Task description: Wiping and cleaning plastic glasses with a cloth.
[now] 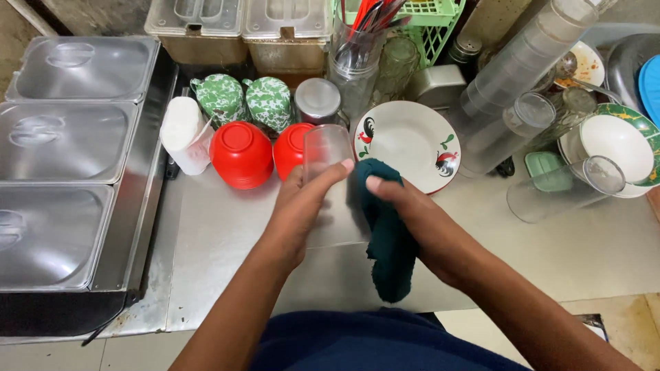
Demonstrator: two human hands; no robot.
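My left hand [302, 199] is wrapped around a clear plastic cup [326, 150], fingers closed on its lower wall, its base tilted away from me above the steel surface [227, 240]. My right hand [405, 206] grips a dark green cloth [386, 233], thumb pressed on top, the rest of the cloth hanging down toward me; cloth and cup sit just beside each other. Right behind the cup stand two upturned red bowls [242, 154], and a white plate with rooster prints [407, 144] lies just past the cloth. To my right, a leaning stack of clear cups [515, 82] and one cup lying on its side [564, 189] crowd that side. To my left runs the raised edge of the lidded steel trays [65, 141]. The bare stretch of surface lies under and in front of my forearms.
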